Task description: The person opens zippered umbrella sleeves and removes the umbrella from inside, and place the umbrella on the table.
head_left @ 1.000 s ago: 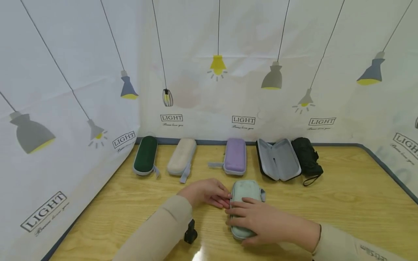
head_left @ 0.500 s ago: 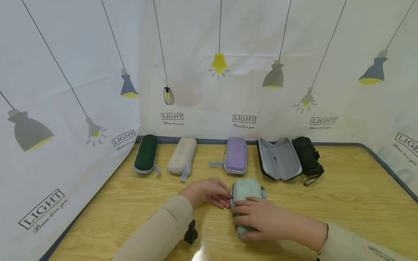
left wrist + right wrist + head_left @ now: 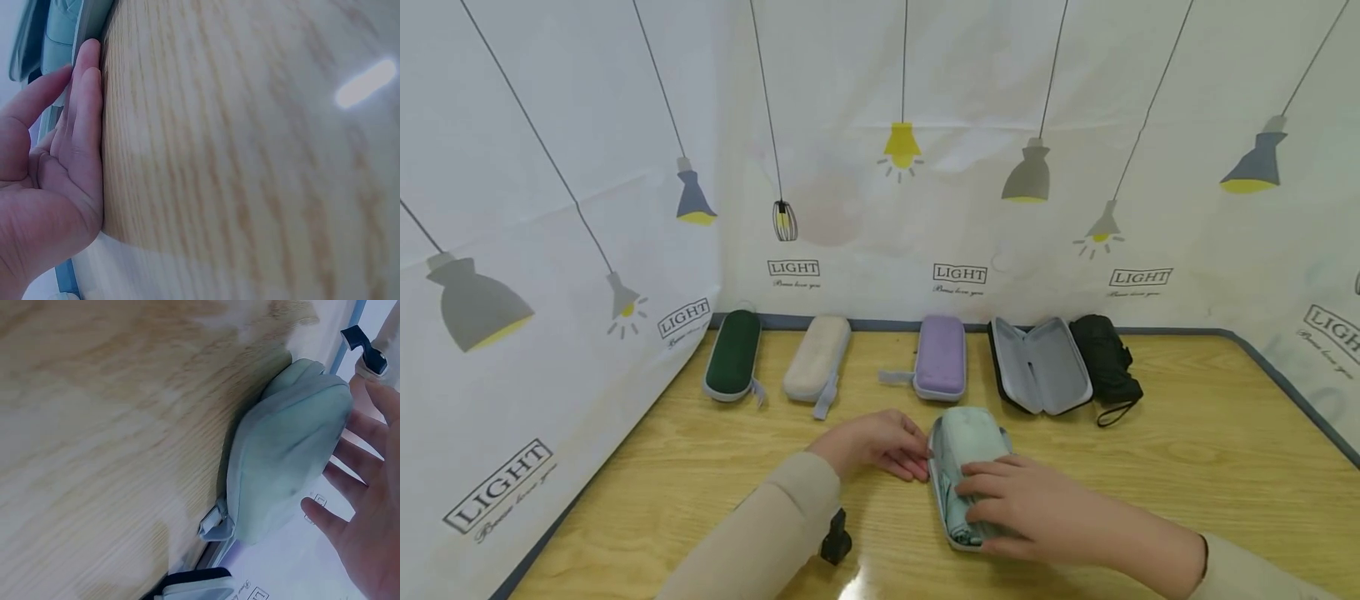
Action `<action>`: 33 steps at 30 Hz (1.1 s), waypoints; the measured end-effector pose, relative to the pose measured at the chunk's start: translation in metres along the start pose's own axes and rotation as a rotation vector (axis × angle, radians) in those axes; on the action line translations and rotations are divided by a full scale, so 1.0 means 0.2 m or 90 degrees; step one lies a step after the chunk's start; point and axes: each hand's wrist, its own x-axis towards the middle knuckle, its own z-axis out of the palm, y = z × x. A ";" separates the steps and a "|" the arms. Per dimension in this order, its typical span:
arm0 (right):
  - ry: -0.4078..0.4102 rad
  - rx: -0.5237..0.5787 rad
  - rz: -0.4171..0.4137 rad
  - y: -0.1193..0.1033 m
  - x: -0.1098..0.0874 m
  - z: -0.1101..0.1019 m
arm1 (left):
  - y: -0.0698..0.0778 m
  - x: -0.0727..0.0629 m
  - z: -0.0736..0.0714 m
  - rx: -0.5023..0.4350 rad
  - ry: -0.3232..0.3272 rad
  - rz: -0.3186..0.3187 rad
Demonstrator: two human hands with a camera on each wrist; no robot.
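Observation:
In the head view a mint-green zip case (image 3: 942, 510) lies on the table with its lid (image 3: 294, 450) raised along the left side. Folded mint fabric (image 3: 958, 518) shows inside, looking like a folded umbrella. My right hand (image 3: 1037, 504) has its fingers at the lid's raised left part. The right wrist view shows these fingers spread behind the lid, the thumb apart from it. At the case's left rim, my left hand (image 3: 891, 446) pinches the edge between thumb and fingertips; the left wrist view shows the left hand (image 3: 59, 150) with its side resting on the wood.
Along the back lie a dark green case (image 3: 733, 354), a cream case (image 3: 817, 357) and a purple case (image 3: 942, 354). Farther right are an open black case with grey lining (image 3: 1043, 367) and a folded black umbrella (image 3: 1103, 358). A printed curtain (image 3: 865, 192) surrounds the table (image 3: 1195, 467).
The right hand has shifted right, lifting the lid's left side; the case was closed and now the fabric inside shows. The left hand has stayed at the left rim.

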 end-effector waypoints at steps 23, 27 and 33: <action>0.228 -0.101 0.026 0.05 -0.17 -0.08 | -0.01 -0.01 0.00 0.013 -0.016 0.025; 0.252 -0.116 0.027 0.06 -0.19 -0.08 | -0.01 -0.01 0.00 0.013 -0.014 0.023; 0.276 -0.155 0.003 0.07 -0.20 -0.04 | -0.01 -0.02 0.00 0.016 -0.010 0.026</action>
